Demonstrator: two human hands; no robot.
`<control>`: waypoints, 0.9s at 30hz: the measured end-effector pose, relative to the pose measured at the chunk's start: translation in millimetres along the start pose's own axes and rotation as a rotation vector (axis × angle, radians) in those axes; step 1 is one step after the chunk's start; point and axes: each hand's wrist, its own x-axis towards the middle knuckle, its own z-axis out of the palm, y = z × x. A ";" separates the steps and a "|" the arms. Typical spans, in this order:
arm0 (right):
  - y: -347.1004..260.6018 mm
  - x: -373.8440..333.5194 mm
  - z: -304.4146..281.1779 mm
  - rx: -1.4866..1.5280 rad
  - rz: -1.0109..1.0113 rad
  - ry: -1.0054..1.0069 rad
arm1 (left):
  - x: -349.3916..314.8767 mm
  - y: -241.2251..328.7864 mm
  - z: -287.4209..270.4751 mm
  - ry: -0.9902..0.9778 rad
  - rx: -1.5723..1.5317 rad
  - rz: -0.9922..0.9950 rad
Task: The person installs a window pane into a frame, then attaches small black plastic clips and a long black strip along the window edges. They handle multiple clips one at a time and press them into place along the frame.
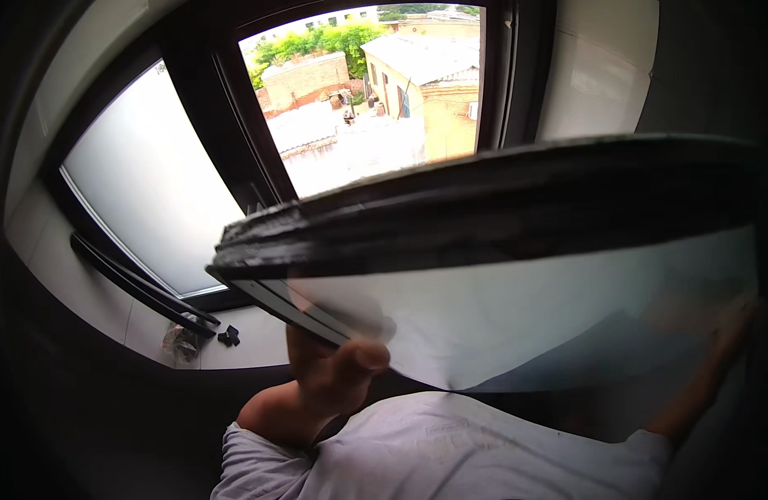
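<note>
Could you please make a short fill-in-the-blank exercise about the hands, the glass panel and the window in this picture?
1. The left hand grips the frosted glass panel at its ____ corner.
2. The right hand shows only dimly ____ the panel.
3. The panel's dark frame runs along its ____ edge.
4. Through the open window one sees rooftops and green ____.

Missing words: lower left; behind; top; trees
</note>
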 end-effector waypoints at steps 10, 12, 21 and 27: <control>-86.6 5.3 147.0 0.339 0.263 0.134 | 94.0 116.7 -58.0 0.359 0.427 0.246; -110.3 6.2 147.4 0.094 -0.084 0.040 | 124.1 126.7 -73.4 0.269 0.453 0.300; -140.6 10.8 267.0 0.298 0.156 -0.031 | 168.3 151.7 -71.6 0.498 0.764 0.352; -157.2 -6.5 317.6 0.428 0.360 -0.044 | 175.3 127.2 -97.5 0.470 0.855 0.328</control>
